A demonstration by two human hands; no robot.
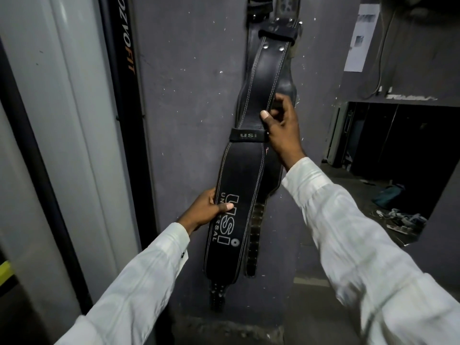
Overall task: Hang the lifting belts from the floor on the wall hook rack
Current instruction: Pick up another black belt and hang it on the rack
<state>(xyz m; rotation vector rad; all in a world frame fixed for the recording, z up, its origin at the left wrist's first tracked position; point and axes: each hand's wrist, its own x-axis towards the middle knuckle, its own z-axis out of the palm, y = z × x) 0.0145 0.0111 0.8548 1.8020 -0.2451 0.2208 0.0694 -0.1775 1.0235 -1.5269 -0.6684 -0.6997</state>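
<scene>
2 grips are on the black lifting belt (239, 180), and it hangs down the grey wall (189, 95) through the middle of the frame. Whatever holds its top end is cut off at the upper edge. Left grip (206, 210), lower centre, holds the belt's left edge at the wide part, with the thumb across the printed USI lettering and the fingers tucked behind. Right grip (281, 125), centre right, pinches the right edge just above the small USI loop (246, 136), thumb on the front, fingers curled round the back. Behind, a 2nd dark belt (286, 85) lies against the wall, and its holed strap (255, 235) dangles beside the front belt's lower end. White sleeves (348, 220) cover both arms. Upper right, a paper sheet (361, 38) is stuck to the wall.
</scene>
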